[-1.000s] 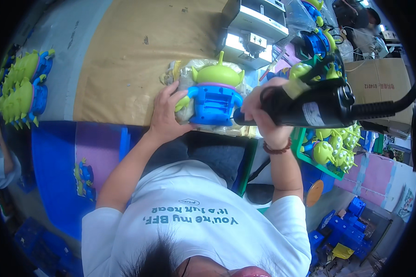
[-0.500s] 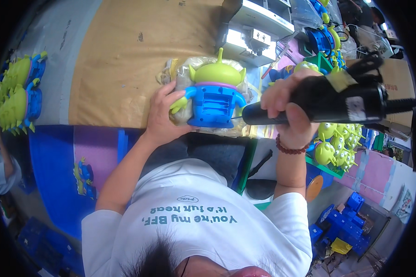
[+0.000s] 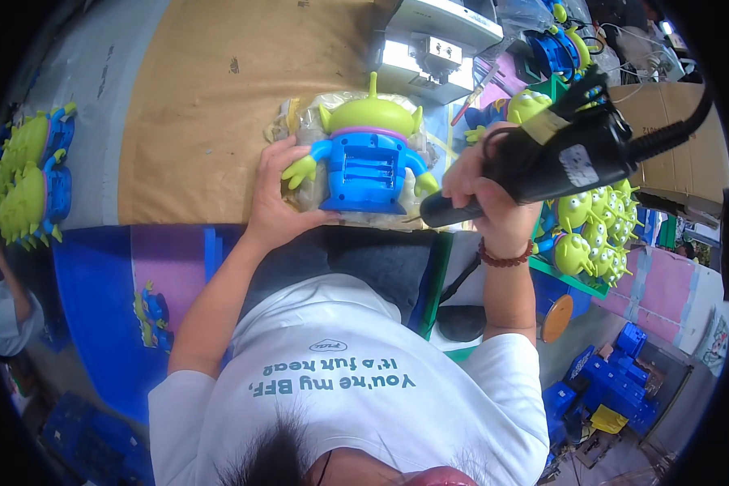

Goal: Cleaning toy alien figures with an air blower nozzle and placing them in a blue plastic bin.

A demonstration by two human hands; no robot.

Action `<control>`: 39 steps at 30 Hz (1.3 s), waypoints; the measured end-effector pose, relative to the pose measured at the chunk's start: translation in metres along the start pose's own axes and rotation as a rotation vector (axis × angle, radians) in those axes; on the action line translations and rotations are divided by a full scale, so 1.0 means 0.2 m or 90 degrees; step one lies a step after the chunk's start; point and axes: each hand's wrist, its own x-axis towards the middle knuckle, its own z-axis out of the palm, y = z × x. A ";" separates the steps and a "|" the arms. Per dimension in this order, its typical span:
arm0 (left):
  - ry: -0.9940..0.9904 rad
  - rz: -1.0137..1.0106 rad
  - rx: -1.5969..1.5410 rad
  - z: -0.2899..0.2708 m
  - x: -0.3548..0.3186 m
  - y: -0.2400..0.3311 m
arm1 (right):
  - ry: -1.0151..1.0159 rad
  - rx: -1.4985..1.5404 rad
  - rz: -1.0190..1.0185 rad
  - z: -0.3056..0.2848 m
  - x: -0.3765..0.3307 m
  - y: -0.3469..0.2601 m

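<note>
Dark green lettering (image 3: 340, 379) runs in two lines across the chest of the person's white shirt (image 3: 324, 324), appearing upside down in this view, with a small outlined badge of tiny script beside it. A white label (image 3: 579, 164) is stuck on the black corded tool (image 3: 543, 170); its dark marks are too small and blurred to read. The cardboard box (image 3: 676, 138) at the right carries print that is largely hidden.

The toy figure (image 3: 371, 174), green-headed and blue-bodied, lies back upward on a clear-wrapped pad (image 3: 309, 117) at the near edge of the brown-covered desk (image 3: 211, 113), its head pointing away from the person and its slotted compartment uncovered.

The left hand (image 3: 279, 190) reaches up from below and curves into a C around the figure's left side, grasping it with the thumb along the base and the fingers by the arm. The right hand (image 3: 494, 194) is clenched around the tool, knuckles upward, a beaded bracelet (image 3: 506, 255) at its wrist. The tool slants down toward the left, its thin bit just beside the base's right corner; whether it touches the pad, I cannot tell.
</note>
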 end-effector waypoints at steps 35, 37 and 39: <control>0.035 0.153 0.124 -0.01 0.01 0.09 | -0.159 0.027 -0.214 0.16 0.09 -0.19; 0.037 0.177 0.183 0.04 0.02 0.22 | -0.158 0.043 -0.212 0.17 0.08 -0.21; 0.015 0.207 0.246 0.08 0.05 0.33 | -0.169 0.061 -0.214 0.19 0.09 -0.23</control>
